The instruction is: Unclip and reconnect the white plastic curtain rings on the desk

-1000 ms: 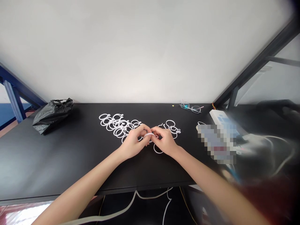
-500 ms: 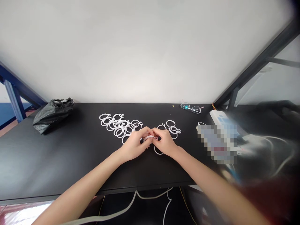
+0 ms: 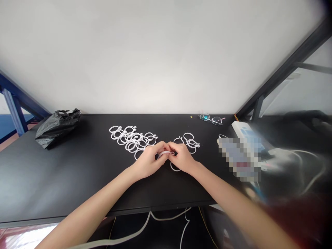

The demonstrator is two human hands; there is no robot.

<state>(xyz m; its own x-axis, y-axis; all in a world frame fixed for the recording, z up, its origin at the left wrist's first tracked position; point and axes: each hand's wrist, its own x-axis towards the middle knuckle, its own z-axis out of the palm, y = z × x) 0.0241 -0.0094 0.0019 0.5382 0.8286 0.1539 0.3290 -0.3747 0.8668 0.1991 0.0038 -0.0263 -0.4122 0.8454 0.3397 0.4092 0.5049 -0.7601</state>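
Both my hands meet over the middle of a black table (image 3: pixel 77 173). My left hand (image 3: pixel 149 160) and my right hand (image 3: pixel 183 158) pinch the same white plastic ring (image 3: pixel 166 152) between their fingertips, fingers curled closed. A heap of several white rings (image 3: pixel 132 137) lies just beyond my left hand. A smaller cluster of white rings (image 3: pixel 190 141) lies beyond my right hand. Part of another white ring (image 3: pixel 174 168) shows under my right hand.
A crumpled black plastic bag (image 3: pixel 57 126) sits at the far left. Eyeglasses (image 3: pixel 211 119) lie near the back wall. A white power strip (image 3: pixel 243 133) and cables (image 3: pixel 298 155) crowd the right side. White cables (image 3: pixel 155 221) hang below the table's front edge.
Both hands with the ring have sunk slightly toward the table and tightened together; otherwise the scene is unchanged.
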